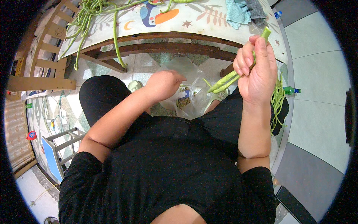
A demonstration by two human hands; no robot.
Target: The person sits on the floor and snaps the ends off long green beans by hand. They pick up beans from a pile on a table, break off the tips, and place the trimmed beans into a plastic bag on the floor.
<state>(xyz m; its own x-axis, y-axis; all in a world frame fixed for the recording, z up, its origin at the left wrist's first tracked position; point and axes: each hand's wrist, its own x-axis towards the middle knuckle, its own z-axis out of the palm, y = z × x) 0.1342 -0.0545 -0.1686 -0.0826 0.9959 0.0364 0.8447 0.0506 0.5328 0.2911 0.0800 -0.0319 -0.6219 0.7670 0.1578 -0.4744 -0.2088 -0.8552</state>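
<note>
Raised at the right, my right hand is closed around a small bunch of long green beans. Their cut ends show above the fingers, and the lower ends slant down to the left. My left hand hovers over a clear plastic bag between my knees. Its fingers are curled together, and whatever they may hold is hidden. Green bits and a printed packet lie in the bag. More long beans lie in a bundle beside my right leg.
Ahead stands a low table with a patterned cover. On it are a heap of long beans, some hanging over the edge, and a cloth. A blue-topped folding stool is at the left. A green bottle lies at the right.
</note>
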